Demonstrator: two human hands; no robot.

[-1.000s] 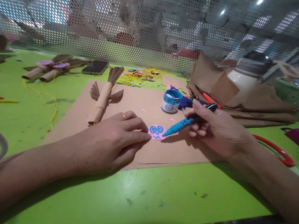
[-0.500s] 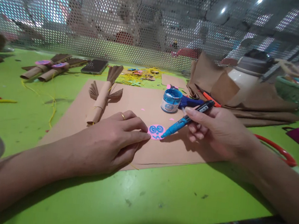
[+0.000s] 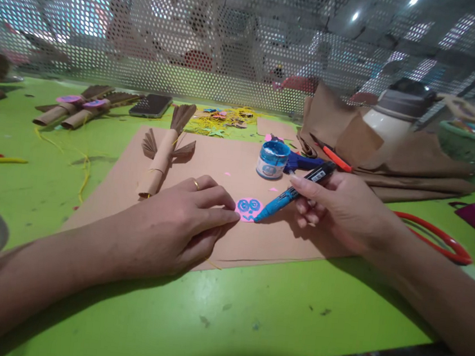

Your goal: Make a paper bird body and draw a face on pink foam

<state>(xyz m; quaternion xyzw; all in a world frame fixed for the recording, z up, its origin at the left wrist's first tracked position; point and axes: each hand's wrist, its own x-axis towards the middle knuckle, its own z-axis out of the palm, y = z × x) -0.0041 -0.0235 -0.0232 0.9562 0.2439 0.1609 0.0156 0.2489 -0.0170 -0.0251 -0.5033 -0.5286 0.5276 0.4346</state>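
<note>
A small round pink paper cutout (image 3: 252,201) with blue spiral eyes and a blue zigzag mouth lies on a large brown paper sheet (image 3: 208,169). The bent fingertips of my left hand (image 3: 199,219) press on the cutout's left edge, holding it against the sheet. Pinched in my right hand (image 3: 340,211) is a blue paint marker (image 3: 284,199), its tip touching the cutout's lower right beside the mouth. An open jar of blue paint (image 3: 272,162) stands just beyond. Left of it lies a brown paper tube figure (image 3: 158,172) with pleated wings and tail.
Two more tube figures (image 3: 75,111) and a phone (image 3: 150,106) lie at the back left. Yellow strings (image 3: 230,122) are heaped behind the sheet. At right are a blue glue gun (image 3: 302,163), folded brown paper (image 3: 417,163), a white bottle (image 3: 385,128), a green basket (image 3: 473,154) and a red-orange loop handle (image 3: 443,239).
The marker tip has shifted slightly down and left on the cutout, and the mouth line looks longer to the right. My left hand stays in place.
</note>
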